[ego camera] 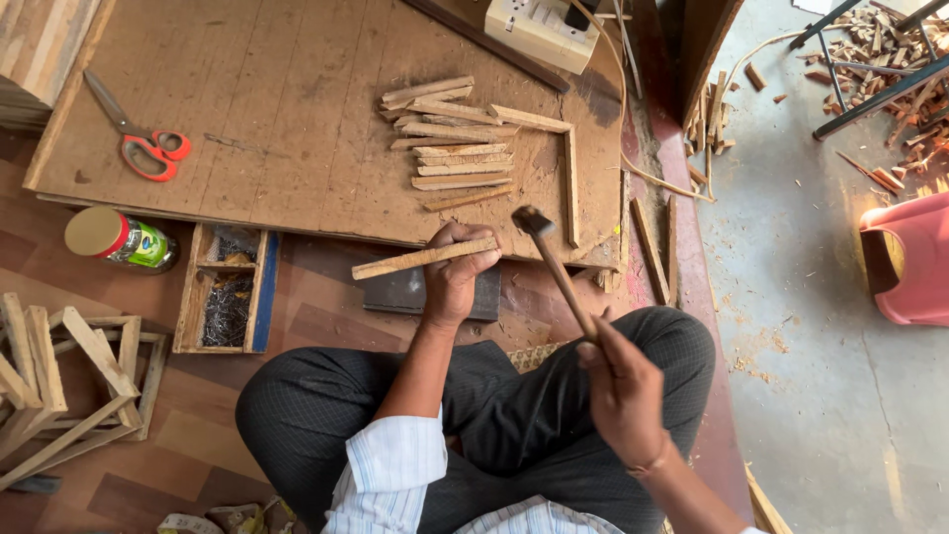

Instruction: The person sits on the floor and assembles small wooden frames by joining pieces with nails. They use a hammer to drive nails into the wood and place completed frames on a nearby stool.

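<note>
Head view: left hand (457,272) is clenching a thin wood strip (423,258) mid-length; light, stiff, likely splintery; right hand (621,388), at five o'clock, is gripping the hammer (556,267) handle.

Wooden floor (326,326) bearing a plywood board (287,119), a lidded jar (119,239), a nail box (225,289) and stacked frames (69,381). On the board: scissors (138,138), cut wooden strips (455,148) in a loose pile, and a socket box (542,30) at its far edge.
</note>
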